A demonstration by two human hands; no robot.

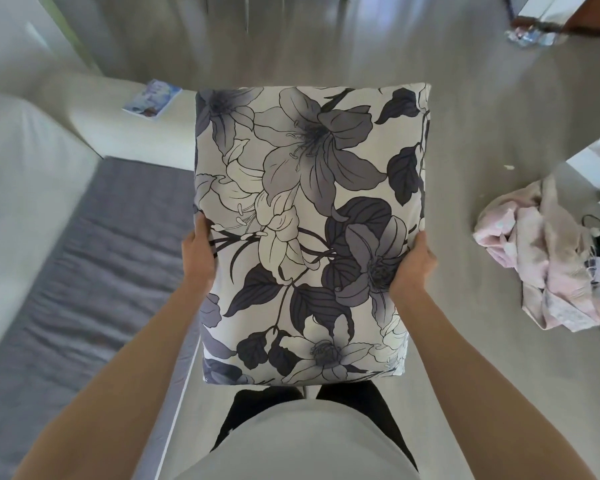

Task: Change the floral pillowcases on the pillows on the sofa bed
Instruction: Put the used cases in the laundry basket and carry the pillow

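The person is standing beside the sofa bed (pixel 84 258), holding the pillow (pixel 302 223) in the air at waist height, over the floor (pixel 465 358), floral pillowcase facing up. The left hand (pixel 198 254) is grasping the left long edge and the right hand (pixel 413 265) is grasping the right long edge, directly opposite, both nearer the body end. The pillow's long axis is running straight away from the body. The pillowcase opening is not showing; judgement: the pillow needs turning to locate it. A pink cloth heap (pixel 541 254) is lying on the floor, right.
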